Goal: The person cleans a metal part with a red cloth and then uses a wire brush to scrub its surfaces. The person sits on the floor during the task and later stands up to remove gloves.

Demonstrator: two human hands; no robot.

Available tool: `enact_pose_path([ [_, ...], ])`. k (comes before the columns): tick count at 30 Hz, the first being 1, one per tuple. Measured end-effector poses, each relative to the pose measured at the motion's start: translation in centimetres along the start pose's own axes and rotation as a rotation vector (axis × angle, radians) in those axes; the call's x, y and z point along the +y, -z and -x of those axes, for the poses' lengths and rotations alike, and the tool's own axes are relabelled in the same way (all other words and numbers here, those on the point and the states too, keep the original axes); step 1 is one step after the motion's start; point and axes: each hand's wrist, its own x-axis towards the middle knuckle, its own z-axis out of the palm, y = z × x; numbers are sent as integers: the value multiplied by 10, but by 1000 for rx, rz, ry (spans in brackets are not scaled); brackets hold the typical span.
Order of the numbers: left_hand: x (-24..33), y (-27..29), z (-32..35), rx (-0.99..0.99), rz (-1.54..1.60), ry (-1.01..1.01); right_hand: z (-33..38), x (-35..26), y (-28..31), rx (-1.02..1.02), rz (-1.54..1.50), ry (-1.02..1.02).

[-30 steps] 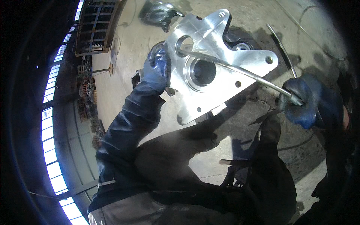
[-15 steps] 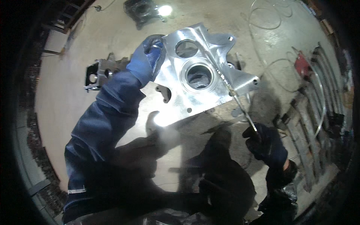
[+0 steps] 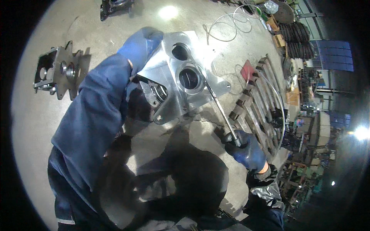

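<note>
A shiny machined metal housing [image 3: 165, 71] with two round bores and bolt-hole lugs is in front of me, tilted over the floor. My left hand [image 3: 140, 46], in a blue glove, is closed on its upper left edge; the fingertips are partly hidden. In a blue glove, my right hand [image 3: 248, 152] grips the lower end of a long, thin metal rod-like tool [image 3: 217, 106]. The rod slants up across the housing's right side, beside the lower bore. Its far end blurs into the bright metal, so I cannot tell whether it touches.
Another metal housing [image 3: 61, 71] rests on the floor at the left, and a dark part [image 3: 115, 7] lies at the top. Several long metal bars [image 3: 266, 100] lie at the right by a red piece [image 3: 247, 71] and a clear hose [image 3: 284, 123]. Stacked dark discs [image 3: 296, 40] stand beyond.
The view has swung to the right, bringing in more of the workshop. The held housing has tipped, showing more of its lower left side. The rod remains in my right hand, across the housing.
</note>
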Motion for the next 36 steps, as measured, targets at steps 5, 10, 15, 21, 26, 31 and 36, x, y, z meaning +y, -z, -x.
enact_pose_path([
  [5,-18,37,-14,-137,73,61,5,-45,-26,101,-137,-134],
  [10,-19,44,-32,-254,-164,-69,14,-51,-21,151,-222,-25],
  [15,13,26,-60,-359,-176,-46,21,-16,5,194,-135,-172],
  [21,101,-28,-53,-285,-614,7,24,76,70,221,-314,-188],
  [26,156,-84,-63,-216,-570,116,4,167,121,180,-431,-5],
  [31,235,-179,-32,-157,-670,26,-3,291,140,56,-659,-84],
  [36,265,-239,-22,-242,-935,-46,-15,329,158,30,-566,-258],
])
